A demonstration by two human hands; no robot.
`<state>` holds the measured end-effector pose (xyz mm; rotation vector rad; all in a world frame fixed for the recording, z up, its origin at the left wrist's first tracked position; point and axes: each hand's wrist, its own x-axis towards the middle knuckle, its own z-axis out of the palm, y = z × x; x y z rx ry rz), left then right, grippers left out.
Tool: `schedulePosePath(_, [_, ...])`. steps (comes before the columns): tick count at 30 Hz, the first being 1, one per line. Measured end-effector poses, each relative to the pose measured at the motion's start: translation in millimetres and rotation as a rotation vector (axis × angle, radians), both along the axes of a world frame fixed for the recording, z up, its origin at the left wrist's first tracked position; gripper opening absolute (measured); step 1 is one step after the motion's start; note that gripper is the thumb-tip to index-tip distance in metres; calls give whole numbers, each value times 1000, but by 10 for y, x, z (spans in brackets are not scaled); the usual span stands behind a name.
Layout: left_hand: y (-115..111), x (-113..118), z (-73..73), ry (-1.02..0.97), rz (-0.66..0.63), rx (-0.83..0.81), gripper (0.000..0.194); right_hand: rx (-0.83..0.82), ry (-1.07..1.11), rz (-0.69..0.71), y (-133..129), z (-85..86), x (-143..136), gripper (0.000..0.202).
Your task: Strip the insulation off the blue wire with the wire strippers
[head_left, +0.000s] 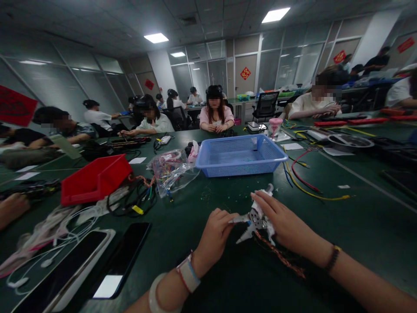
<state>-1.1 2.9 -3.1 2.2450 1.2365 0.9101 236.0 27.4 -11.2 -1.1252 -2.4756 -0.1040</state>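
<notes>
My right hand (283,219) is wrapped round wire strippers (257,219), whose handles are covered in crumpled white material. The strippers' metal jaws are spread and point left. My left hand (216,230) is closed in a pinch at the tip of the upper jaw; what its fingers hold is hidden. A small blue bit shows between the jaws. From below the strippers a twisted bundle of bare copper wire (283,257) trails down to the right over the dark green table (202,269).
Beyond my hands stands a blue plastic basket (241,168). To the left are a red bin (96,182), a clear bag of wires (174,171), black cables and two phones (122,256). Coloured wires (306,191) lie at right. Several people sit around the tables.
</notes>
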Motion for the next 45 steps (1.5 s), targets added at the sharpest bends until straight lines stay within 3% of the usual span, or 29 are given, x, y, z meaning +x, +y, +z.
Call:
schedulePosePath(5, [-15,0,6,-19,0,23,36,140,-32,-18,21,-51,7,77])
schedulePosePath(11, [-2,-5,-22,20,27,34,35,177,-43,-59,39,-124,8,62])
schedulePosePath(22, [-11,4,-38,-3,39,14,40,257,-86,-123,47,-57,2,44])
schedulePosePath(26, [-38,15,-9,-4,25,-28,33,271,-138,-161,77,-57,32,39])
schedulePosePath(32, [-52,34,17,52,22,-36,28,246,-122,-167,120,-97,88,47])
schedulePosePath(37, [-40,35,7,12,32,-66,33,116,-45,-147,116,-132,76,67])
schedulePosePath(45, [-47,48,-1,-62,34,-129,30,-68,89,-114,103,-124,56,74])
